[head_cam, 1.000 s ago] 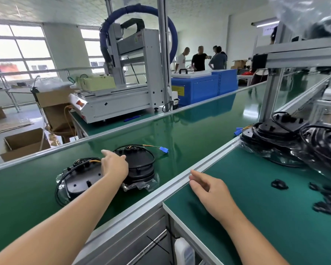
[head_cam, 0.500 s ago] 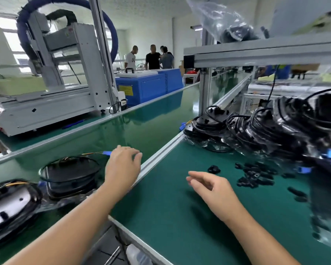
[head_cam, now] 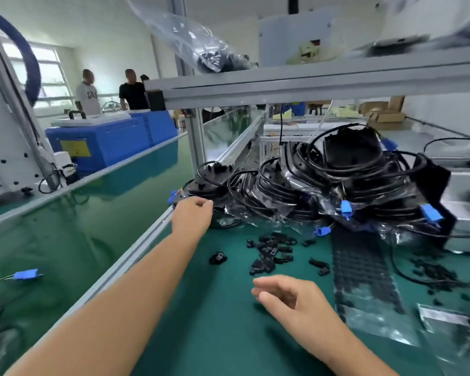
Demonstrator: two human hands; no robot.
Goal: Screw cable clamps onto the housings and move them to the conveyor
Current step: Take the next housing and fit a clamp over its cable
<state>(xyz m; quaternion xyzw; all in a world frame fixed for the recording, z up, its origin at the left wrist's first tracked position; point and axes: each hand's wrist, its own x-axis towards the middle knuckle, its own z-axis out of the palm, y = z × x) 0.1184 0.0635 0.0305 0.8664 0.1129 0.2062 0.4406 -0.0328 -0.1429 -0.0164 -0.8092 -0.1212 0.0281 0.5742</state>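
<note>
- A glossy green conveyor (head_cam: 73, 234) is seen along the left side; a blue connector (head_cam: 25, 274) on a thin wire lies on it near the left edge, beside dark parts cut off by the frame.
- An aluminium rail (head_cam: 136, 251) separates the conveyor from the green worktop (head_cam: 215, 321).
- The left hand (head_cam: 193, 213) is extended over the rail to the near edge of the heap of housings; its fingers are curled with the tips drawn together. Whether anything is pinched cannot be told.
- One loose black cable clamp (head_cam: 217, 258) lies alone on the worktop, just left of a scattered group of cable clamps (head_cam: 272, 252).
- The right hand (head_cam: 291, 302) is held low over the worktop, near the clamps, fingers loosely bent, nothing held.
- The heap of black housings (head_cam: 323, 180), in clear bags with coiled cables and blue connectors, is piled at the back of the worktop under a metal shelf (head_cam: 310, 82).
</note>
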